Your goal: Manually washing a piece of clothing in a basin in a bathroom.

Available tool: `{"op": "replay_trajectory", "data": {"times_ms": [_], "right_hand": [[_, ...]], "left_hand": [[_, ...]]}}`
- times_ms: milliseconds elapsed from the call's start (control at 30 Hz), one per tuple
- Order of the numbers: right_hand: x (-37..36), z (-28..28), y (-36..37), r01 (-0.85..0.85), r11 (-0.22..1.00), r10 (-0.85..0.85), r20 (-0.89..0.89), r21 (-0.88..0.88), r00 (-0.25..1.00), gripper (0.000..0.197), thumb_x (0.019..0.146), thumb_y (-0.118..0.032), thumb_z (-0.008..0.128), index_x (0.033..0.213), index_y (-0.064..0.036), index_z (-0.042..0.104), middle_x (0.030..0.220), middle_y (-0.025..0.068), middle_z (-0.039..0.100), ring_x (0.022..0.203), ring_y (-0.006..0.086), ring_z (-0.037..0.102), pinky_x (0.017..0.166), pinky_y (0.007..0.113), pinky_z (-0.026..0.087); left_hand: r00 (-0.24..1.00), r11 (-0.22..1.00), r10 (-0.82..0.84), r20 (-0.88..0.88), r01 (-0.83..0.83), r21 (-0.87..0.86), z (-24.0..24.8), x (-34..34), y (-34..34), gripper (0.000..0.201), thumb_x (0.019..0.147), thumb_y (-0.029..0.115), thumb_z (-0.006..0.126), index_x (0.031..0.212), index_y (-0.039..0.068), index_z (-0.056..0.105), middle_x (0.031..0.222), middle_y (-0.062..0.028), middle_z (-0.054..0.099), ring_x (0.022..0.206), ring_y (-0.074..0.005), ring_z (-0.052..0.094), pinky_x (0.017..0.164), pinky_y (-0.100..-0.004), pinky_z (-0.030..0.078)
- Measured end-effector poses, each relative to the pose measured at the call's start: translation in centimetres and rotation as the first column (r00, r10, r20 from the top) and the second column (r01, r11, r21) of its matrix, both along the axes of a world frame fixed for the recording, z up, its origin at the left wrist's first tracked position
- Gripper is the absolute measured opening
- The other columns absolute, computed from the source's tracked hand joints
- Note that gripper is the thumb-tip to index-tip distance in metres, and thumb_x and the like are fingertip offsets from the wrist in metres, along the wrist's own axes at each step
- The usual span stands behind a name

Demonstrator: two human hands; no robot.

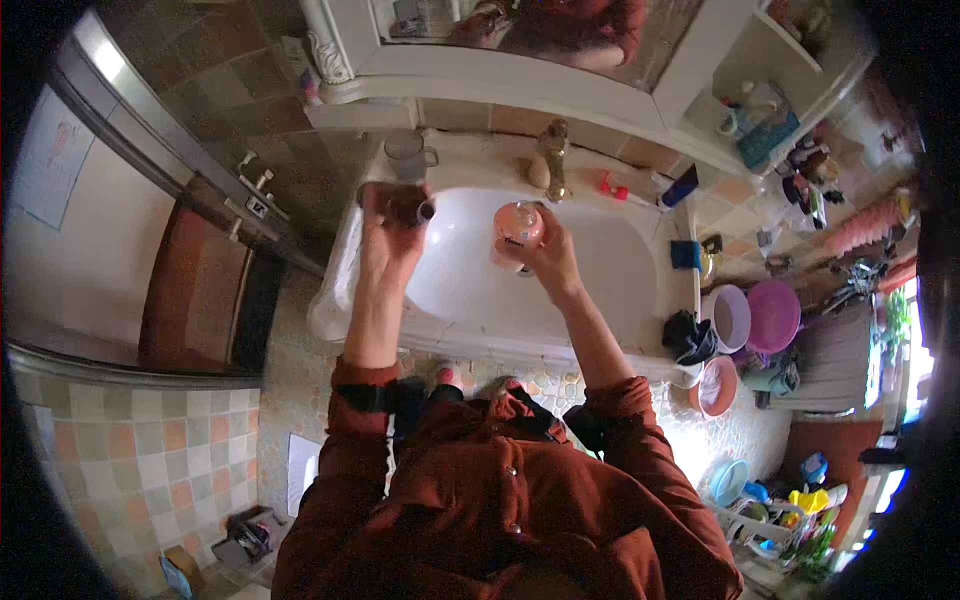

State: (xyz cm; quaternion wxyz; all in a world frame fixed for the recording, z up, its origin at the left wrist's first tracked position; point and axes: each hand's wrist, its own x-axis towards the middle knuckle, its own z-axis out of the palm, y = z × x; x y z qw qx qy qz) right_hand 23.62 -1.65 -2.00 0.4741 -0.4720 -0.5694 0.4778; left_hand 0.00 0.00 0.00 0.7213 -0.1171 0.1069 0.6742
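Over the left end of the white sink (pixel 470 330), my left hand (pixel 390 215) is closed around a small dark object with a round end (pixel 426 211); its kind I cannot make out. My right hand (pixel 556 258) grips a pink bottle (pixel 518 228) with a clear rounded top, held above the middle of the basin. Fingers of the right hand wrap the bottle's right side. A clear mug (pixel 408 155) stands on the sink's back left corner, just beyond my left hand. Behind the bottle rises a brass-coloured faucet (pixel 555 160).
A red pump top (pixel 612 187) and a dark blue tube (pixel 680 186) lie on the sink's back right ledge. A white-framed mirror cabinet (pixel 500 85) overhangs the back. Right of the sink are a purple basin (pixel 774 316), a white bucket (pixel 727 320) and a pink bucket (pixel 714 388).
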Motion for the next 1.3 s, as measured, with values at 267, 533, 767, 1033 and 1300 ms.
{"op": "replay_trajectory", "data": {"times_ms": [267, 533, 767, 1033, 1300], "right_hand": [[-4.4, -2.1, 6.5, -0.017, 1.0, 0.019, -0.083, 0.021, 0.996, 0.061, 0.065, -0.015, 0.082, 0.117, -0.0023, 0.052, 0.107, 0.01, 0.061, 0.097, 0.0186, 0.058, 0.083, 0.032, 0.049], [-7.3, -4.3, 14.9, 0.037, 0.993, -0.038, 0.006, 0.108, 0.999, 0.06, 0.064, -0.009, 0.082, 0.115, -0.0026, 0.052, 0.106, 0.0074, 0.06, 0.095, 0.0181, 0.057, 0.083, 0.03, 0.048], [-6.1, -10.3, 21.4, 0.101, 0.994, -0.102, 0.014, 0.047, 0.995, 0.056, 0.065, -0.005, 0.078, 0.115, -0.0053, 0.053, 0.104, 0.0033, 0.061, 0.091, 0.0143, 0.058, 0.078, 0.029, 0.048], [-7.2, -10.3, 22.1, 0.04, 0.999, -0.039, -0.024, 0.012, 0.999, 0.06, 0.065, -0.01, 0.08, 0.117, -0.0063, 0.05, 0.104, 0.0044, 0.059, 0.095, 0.016, 0.057, 0.08, 0.029, 0.048], [-6.9, -11.6, 21.3, 0.057, 0.996, -0.055, 0.025, -0.066, 0.998, 0.091, 0.061, -0.018, 0.085, 0.135, -0.0063, 0.034, 0.125, 0.0096, 0.049, 0.113, 0.0196, 0.049, 0.091, 0.033, 0.045]], "left_hand": [[0.961, 0.96, 0.235, -0.143, -0.253, -0.122, -3.7, -10.7, -7.3, 0.04, 0.085, 0.036, 0.065, 0.106, 0.003, 0.054, 0.099, -0.0153, 0.06, 0.093, -0.0319, 0.061, 0.088, -0.0431, 0.052], [0.895, 0.879, 0.38, -0.235, -0.428, -0.211, -5.6, -13.2, -12.3, 0.041, 0.083, 0.038, 0.067, 0.107, 0.007, 0.054, 0.096, -0.0135, 0.06, 0.091, -0.0296, 0.061, 0.085, -0.0408, 0.052], [0.853, 0.899, 0.364, -0.373, -0.427, -0.098, -4.6, -14.7, -12.1, 0.037, 0.085, 0.036, 0.065, 0.111, 0.012, 0.055, 0.102, -0.0127, 0.058, 0.091, -0.0267, 0.061, 0.082, -0.0384, 0.053], [0.865, 0.89, 0.359, -0.351, -0.431, -0.151, -3.8, -16.0, -9.1, 0.036, 0.087, 0.035, 0.063, 0.115, 0.015, 0.053, 0.105, -0.0118, 0.057, 0.091, -0.0258, 0.06, 0.082, -0.037, 0.052], [0.939, 0.947, 0.267, -0.217, -0.298, -0.121, -2.3, -14.3, -4.9, 0.039, 0.087, 0.036, 0.061, 0.113, 0.008, 0.053, 0.1, -0.0137, 0.06, 0.093, -0.0271, 0.06, 0.085, -0.0373, 0.052]]}}
